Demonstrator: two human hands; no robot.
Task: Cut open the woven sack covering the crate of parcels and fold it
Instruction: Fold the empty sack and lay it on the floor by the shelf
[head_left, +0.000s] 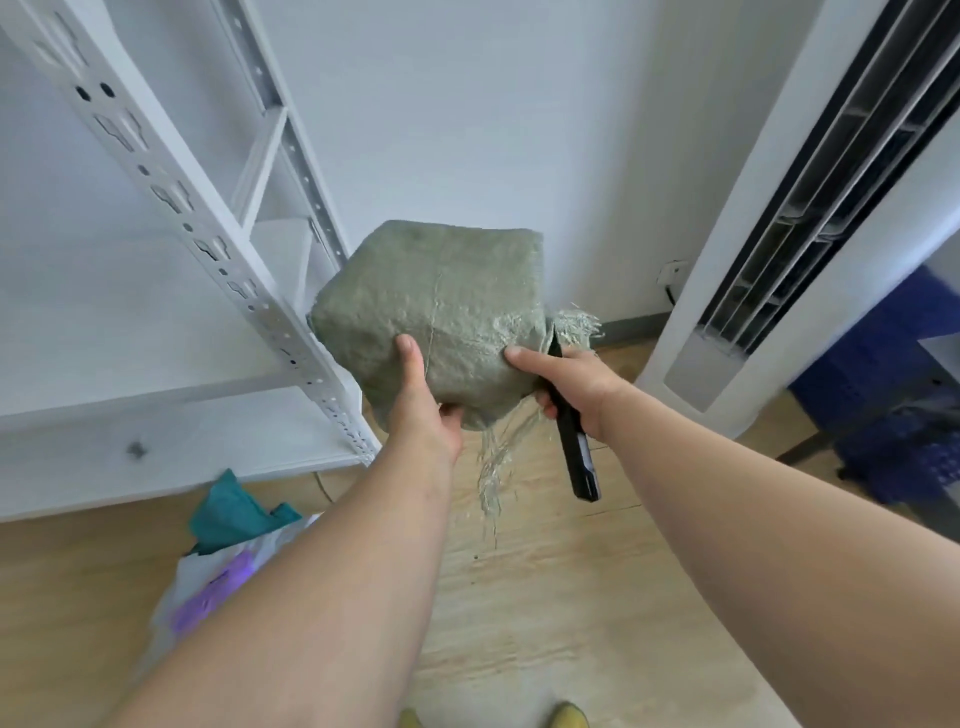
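Note:
A grey-green woven sack (441, 306) wraps a boxy load and is held up in the air above the floor. Frayed threads (493, 467) hang from its lower edge and stick out at its right corner. My left hand (423, 405) grips the sack's near bottom edge, thumb on top and fingers underneath. My right hand (566, 379) holds the sack's right corner with the thumb pressed on the fabric, and also grips a black utility knife (574, 441) that points down toward the floor. What is inside the sack is hidden.
A white metal shelving rack (218, 249) stands to the left, right beside the sack. A tall white floor air conditioner (779, 234) stands on the right, with blue crates (893, 426) behind it. A plastic bag with teal and purple items (228, 540) lies on the wooden floor (571, 597).

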